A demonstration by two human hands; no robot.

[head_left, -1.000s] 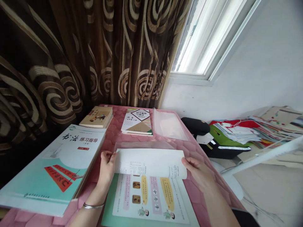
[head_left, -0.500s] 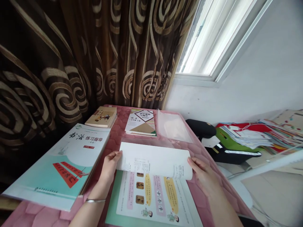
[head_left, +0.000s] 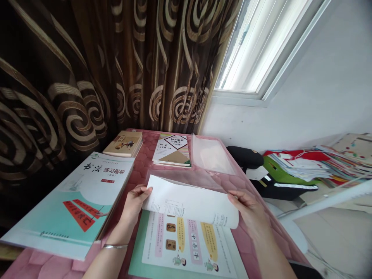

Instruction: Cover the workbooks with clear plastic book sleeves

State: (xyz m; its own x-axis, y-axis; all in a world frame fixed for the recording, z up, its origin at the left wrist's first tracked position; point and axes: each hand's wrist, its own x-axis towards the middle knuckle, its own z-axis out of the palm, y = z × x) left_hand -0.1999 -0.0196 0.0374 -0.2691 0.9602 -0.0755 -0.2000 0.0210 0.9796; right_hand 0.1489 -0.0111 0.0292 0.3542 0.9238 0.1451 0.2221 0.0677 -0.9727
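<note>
An open book [head_left: 162,267] lies in front of me, showing a printed page with small pictures, yellow ovals and pink columns. Its far part is a white leaf [head_left: 186,195], raised and curling toward me over the printed page. My left hand [head_left: 134,203] is closed on the leaf's left edge, thumb on top. At the far right corner, my right hand [head_left: 247,209] pinches the same leaf. Beyond it, a clear plastic cover [head_left: 180,177] lies on the pink quilted cloth, partly hidden under the book. A silver bangle is on my left wrist.
A stack of large calligraphy books [head_left: 66,197] lies left, with smaller tan books [head_left: 123,143] behind. Workbooks [head_left: 172,150] and another clear plastic cover [head_left: 212,155] lie at the far end of the pink cloth [head_left: 145,155]. A black box of papers [head_left: 285,190] stands right, below the window.
My right hand has shifted slightly left and up along the leaf's right end. The leaf now curls more toward me, and more of the clear plastic cover shows behind it.
</note>
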